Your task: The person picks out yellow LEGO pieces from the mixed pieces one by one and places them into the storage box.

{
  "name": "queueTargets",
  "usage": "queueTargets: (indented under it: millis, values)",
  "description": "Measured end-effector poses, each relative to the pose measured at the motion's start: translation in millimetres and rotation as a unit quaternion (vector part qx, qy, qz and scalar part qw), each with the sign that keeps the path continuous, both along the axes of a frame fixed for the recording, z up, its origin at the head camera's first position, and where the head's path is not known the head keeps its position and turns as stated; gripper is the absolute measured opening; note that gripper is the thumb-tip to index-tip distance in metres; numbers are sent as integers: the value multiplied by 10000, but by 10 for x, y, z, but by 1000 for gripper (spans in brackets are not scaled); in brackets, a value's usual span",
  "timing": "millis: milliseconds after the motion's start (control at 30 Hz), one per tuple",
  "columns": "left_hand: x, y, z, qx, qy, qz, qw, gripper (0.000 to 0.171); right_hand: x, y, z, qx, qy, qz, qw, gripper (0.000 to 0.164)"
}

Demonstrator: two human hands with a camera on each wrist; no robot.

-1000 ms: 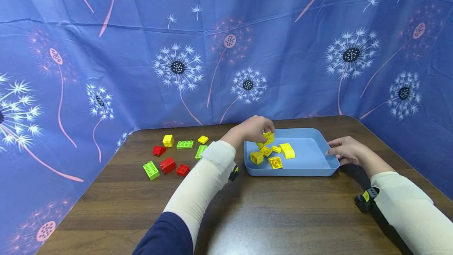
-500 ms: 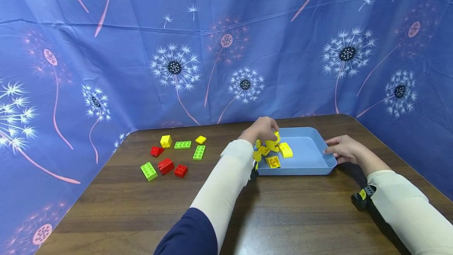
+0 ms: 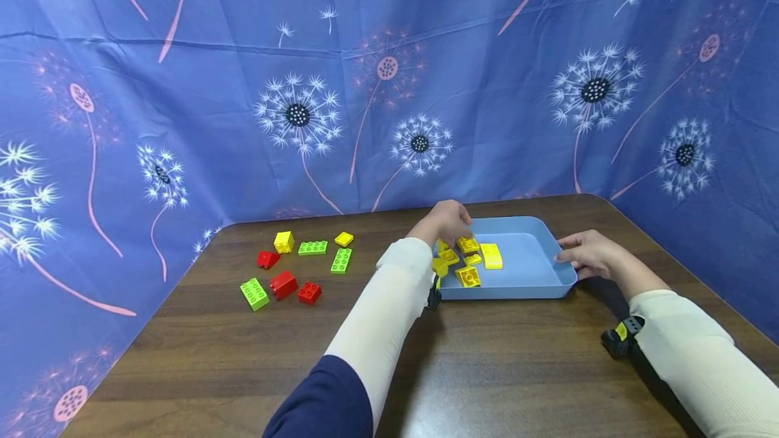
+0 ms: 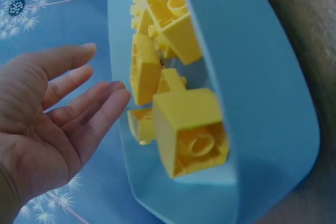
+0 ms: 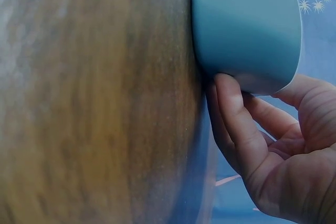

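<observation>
My left hand (image 3: 449, 220) is over the left end of the shallow blue tray (image 3: 538, 269). In the left wrist view its fingers are spread and relaxed, holding nothing, with the fingertips near the yellow building bricks. Several of these bricks lie heaped in that end of the tray, among them a curved-top yellow brick (image 3: 491, 256) and a yellow brick (image 3: 468, 276) with its hollow underside showing. My right hand (image 3: 592, 254) grips the tray's right end. Its thumb lies at the rim and its fingers (image 5: 239, 114) press the outer wall low down.
Left of the tray on the wooden table (image 3: 505, 363) lie loose bricks: red ones such as the red brick (image 3: 283, 284), green ones such as the green brick (image 3: 254, 294), and two yellow ones, including a yellow cube brick (image 3: 283, 242). A blue dandelion-print curtain (image 3: 487, 86) hangs behind.
My left hand moved right over the tray with a yellow brick, then let go of it among the other yellow bricks. My right hand keeps its grip on the tray.
</observation>
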State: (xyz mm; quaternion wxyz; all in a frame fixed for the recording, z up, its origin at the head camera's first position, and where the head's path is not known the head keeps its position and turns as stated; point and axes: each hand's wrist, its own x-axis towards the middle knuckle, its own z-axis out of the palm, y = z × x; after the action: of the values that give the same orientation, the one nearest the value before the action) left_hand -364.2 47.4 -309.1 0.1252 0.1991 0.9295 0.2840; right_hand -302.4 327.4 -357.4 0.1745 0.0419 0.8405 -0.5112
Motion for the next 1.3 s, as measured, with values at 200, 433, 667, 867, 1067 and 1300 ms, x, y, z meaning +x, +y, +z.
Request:
queueTargets:
  millis: [200,433,667,867,1067,1300]
  values:
    - [36,-77,85,-200,287,-231,9991,32,-7,-1,6,19,56,20,10000,67]
    - [134,-160,91,-1222,1498,-1124,9747,31,-7,0,12,96,10,16,10000,68]
    - [267,-250,109,-1447,1992,-1611,9558,31,7,-1,16,161,-37,2,9999,68]
    - [397,-358,166,-1654,2303,-1797,9420,36,14,-3,19,47,-17,11,10000,68]
    - [478,-511,167,-1837,2458,-1733,9359,37,1,2,6,-4,-28,11,10000,68]
    - [543,-748,126,-1818,2340,-1433,9443,39,-14,12,-6,38,-64,31,10000,68]
